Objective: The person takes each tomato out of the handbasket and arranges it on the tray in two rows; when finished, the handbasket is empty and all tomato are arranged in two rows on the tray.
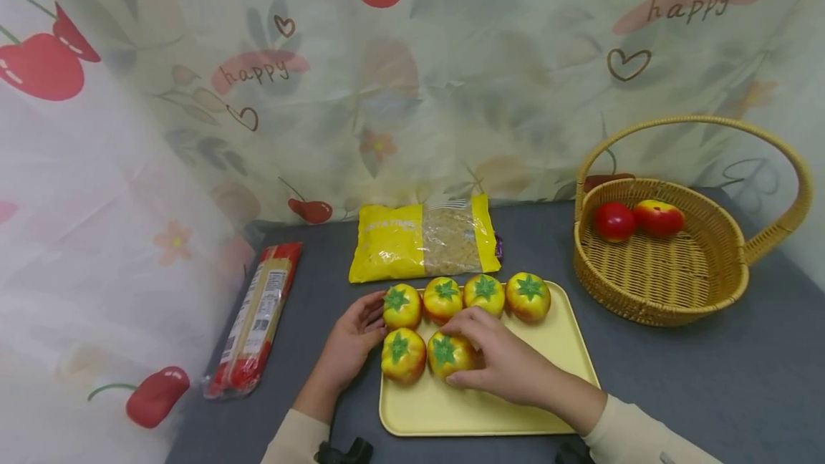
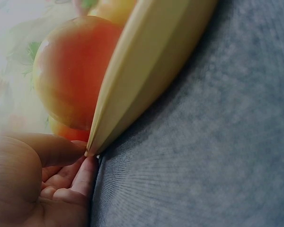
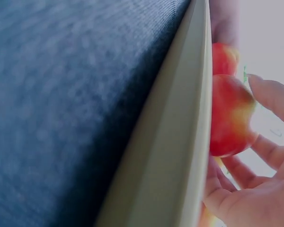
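On a pale yellow tray (image 1: 515, 414), several yellow-red fruits with green star-shaped tops stand in rows. My right hand (image 1: 499, 356) grips the front-row fruit (image 1: 445, 353) on the right, thumb on its near side and fingers over its far side. The right wrist view shows the same fruit (image 3: 229, 116) between thumb and fingers, just above the tray rim. At the tray's left edge, my left hand (image 1: 351, 339) pinches the rim, with its fingers beside the back-left fruit (image 1: 402, 306). Its thumb (image 2: 68, 150) meets the tray corner (image 2: 128, 104) in the left wrist view.
Behind the tray lies a yellow pasta bag (image 1: 389, 242). To the left is a long red-and-clear noodle packet (image 1: 258, 321). A wicker basket (image 1: 657, 306) at the right holds a red fruit (image 1: 614, 222) and a red-yellow one (image 1: 659, 218). Printed curtains hang behind the grey table.
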`<state>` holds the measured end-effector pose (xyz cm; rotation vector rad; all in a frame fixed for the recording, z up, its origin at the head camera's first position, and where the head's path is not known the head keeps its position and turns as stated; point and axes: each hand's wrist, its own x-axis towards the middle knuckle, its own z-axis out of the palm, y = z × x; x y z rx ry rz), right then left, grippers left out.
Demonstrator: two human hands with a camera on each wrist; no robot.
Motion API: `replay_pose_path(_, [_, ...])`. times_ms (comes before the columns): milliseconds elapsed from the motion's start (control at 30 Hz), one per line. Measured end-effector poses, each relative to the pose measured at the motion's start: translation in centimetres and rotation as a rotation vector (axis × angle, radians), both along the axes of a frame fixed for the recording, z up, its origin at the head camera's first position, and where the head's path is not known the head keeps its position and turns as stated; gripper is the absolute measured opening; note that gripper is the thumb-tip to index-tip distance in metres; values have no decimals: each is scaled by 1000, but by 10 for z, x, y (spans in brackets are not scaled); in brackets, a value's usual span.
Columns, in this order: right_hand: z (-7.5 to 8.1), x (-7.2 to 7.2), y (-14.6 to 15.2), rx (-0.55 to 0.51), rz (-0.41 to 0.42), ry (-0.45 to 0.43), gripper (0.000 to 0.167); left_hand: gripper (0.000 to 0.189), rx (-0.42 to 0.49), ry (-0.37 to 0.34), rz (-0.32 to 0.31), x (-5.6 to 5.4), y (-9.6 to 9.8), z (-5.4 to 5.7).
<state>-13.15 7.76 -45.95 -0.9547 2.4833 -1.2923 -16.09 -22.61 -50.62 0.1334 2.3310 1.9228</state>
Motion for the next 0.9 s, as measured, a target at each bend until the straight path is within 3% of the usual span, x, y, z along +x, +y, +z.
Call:
replay_pose_path(600, [2, 3, 2, 22, -65, 2, 56, 61, 0, 6, -8, 0, 0, -1])
replay_pose_path(900, [-1, 2, -7, 36, -205, -27, 61, 61, 1, 7, -8, 1, 0, 0])
